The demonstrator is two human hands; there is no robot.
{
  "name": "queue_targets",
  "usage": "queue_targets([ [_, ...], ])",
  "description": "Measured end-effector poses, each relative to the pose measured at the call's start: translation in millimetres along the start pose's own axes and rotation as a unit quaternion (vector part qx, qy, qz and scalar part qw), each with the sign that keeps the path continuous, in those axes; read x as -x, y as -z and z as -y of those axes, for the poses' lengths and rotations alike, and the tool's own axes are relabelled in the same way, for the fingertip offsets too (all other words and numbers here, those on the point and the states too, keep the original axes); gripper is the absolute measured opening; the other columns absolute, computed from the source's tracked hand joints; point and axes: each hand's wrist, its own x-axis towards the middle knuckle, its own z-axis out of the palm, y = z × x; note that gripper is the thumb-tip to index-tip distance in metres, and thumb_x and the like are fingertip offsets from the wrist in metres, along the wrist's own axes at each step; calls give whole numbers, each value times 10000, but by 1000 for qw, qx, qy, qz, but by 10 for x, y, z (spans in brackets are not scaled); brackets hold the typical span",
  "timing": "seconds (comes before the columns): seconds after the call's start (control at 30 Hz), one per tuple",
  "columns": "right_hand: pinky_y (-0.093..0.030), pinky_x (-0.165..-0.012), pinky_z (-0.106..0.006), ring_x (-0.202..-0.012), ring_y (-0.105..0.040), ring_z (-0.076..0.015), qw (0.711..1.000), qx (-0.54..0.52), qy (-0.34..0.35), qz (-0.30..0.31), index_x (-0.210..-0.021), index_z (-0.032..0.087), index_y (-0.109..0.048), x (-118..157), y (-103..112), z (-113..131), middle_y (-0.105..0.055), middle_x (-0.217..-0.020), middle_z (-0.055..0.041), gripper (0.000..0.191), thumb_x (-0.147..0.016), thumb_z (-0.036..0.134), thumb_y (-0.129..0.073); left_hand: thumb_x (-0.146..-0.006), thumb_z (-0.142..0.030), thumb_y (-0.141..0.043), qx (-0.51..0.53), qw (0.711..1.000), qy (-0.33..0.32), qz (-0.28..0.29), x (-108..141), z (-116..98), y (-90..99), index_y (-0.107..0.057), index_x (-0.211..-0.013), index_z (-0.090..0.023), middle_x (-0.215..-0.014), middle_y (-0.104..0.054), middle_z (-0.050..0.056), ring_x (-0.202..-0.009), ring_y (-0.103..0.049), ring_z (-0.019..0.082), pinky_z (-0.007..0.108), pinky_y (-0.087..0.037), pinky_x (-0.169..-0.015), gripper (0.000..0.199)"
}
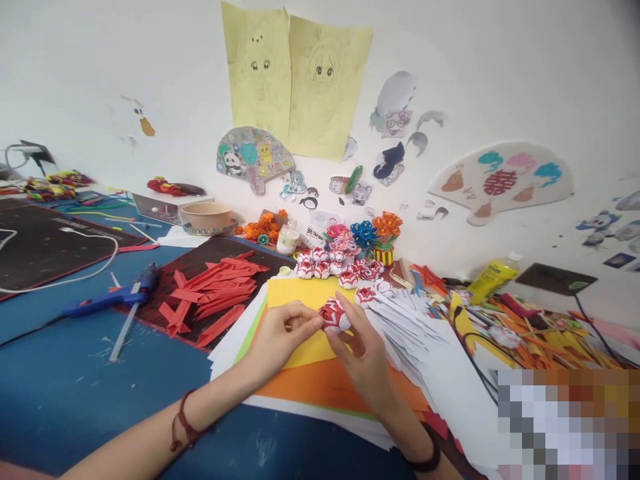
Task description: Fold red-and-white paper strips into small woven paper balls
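A small red-and-white folded paper ball [334, 315] is held up over yellow and orange paper sheets [300, 290]. My left hand [286, 332] pinches its left side between thumb and forefinger. On the other side, my right hand [361, 343] grips it with curved fingers. Several finished-looking red-and-white balls [320, 269] are grouped just behind the sheets. Folded red paper strips [215, 293] lie heaped on a dark mat to the left, and white paper strips [407, 327] fan out to the right of my right hand.
A blue glue gun [107, 297] with its cord lies at the left. Farther back are a round bowl [207, 219], a small white bottle [287, 239] and paper flowers [387, 230]. A yellow bottle [493, 277] and orange strips [560, 330] crowd the right side.
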Motion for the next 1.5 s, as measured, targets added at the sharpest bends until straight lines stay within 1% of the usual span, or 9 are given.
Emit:
queue_targets([
  [0.13,-575,-903,-333,-1164,-570,-237,1000,12,5,3,-1413,330,-471,5,-7,15,-505,-1323,-75,528,-907,306,-621,-851,-403,-664,-70,996,-51,-26,16,63,10,-744,-817,-184,-674,-580,2,-589,-409,106,242,-315,-557,236],
  [0.27,-581,-890,-326,-1169,-563,-236,1000,27,10,5,-1402,326,-482,6,-7,15,-499,-1329,-75,507,-912,301,-614,-833,-392,-692,-65,996,-56,-21,1,106,21,-749,-822,-199,-736,-639,22,-652,-487,128,255,-348,-593,201],
  [0.4,-574,-904,-313,-1201,-542,-228,999,41,15,12,-1407,327,-471,12,-1,15,-492,-1337,-74,505,-922,279,-603,-833,-377,-697,-59,996,-58,-15,-8,128,16,-746,-818,-208,-771,-657,24,-699,-530,139,267,-369,-635,177],
  [0.57,-569,-919,-318,-1222,-530,-226,999,42,20,12,-1431,337,-439,12,-3,3,-483,-1360,-72,536,-924,279,-604,-832,-326,-701,-77,995,-57,-20,9,101,-3,-738,-814,-208,-773,-656,15,-708,-538,136,260,-370,-642,125],
  [0.77,-556,-933,-313,-1222,-537,-229,1000,16,6,16,-1461,322,-402,2,-9,3,-518,-1327,-78,578,-922,298,-609,-852,-266,-676,-92,992,-79,-19,40,56,-14,-699,-816,-197,-784,-639,7,-732,-527,132,244,-378,-643,82],
  [0.9,-536,-963,-340,-1231,-534,-242,999,-25,-25,26,-1486,281,-363,-5,-10,40,-545,-1304,-92,621,-918,333,-610,-882,-237,-640,-140,981,-132,-12,65,2,-4,-662,-845,-189,-816,-608,7,-748,-515,126,240,-385,-661,65],
  [1.07,-488,-1020,-373,-1256,-515,-251,995,-70,-58,36,-1490,272,-356,-14,-7,79,-516,-1338,-97,653,-904,361,-629,-904,-196,-604,-193,961,-199,-25,85,-51,3,-631,-863,-175,-839,-578,19,-795,-520,134,251,-398,-708,53],
  [1.27,-475,-1035,-372,-1311,-452,-253,998,-32,-31,37,-1476,287,-380,-11,5,33,-484,-1353,-100,607,-918,346,-612,-924,-206,-584,-200,957,-211,15,73,-45,24,-623,-888,-178,-875,-577,29,-834,-534,145,265,-417,-739,60],
  [1.5,-511,-996,-348,-1280,-497,-242,1000,12,-1,26,-1450,305,-420,-31,21,74,-508,-1324,-89,554,-926,329,-598,-944,-199,-560,-200,953,-227,-1,56,-6,39,-659,-917,-183,-874,-602,30,-838,-546,141,270,-419,-755,104],
])
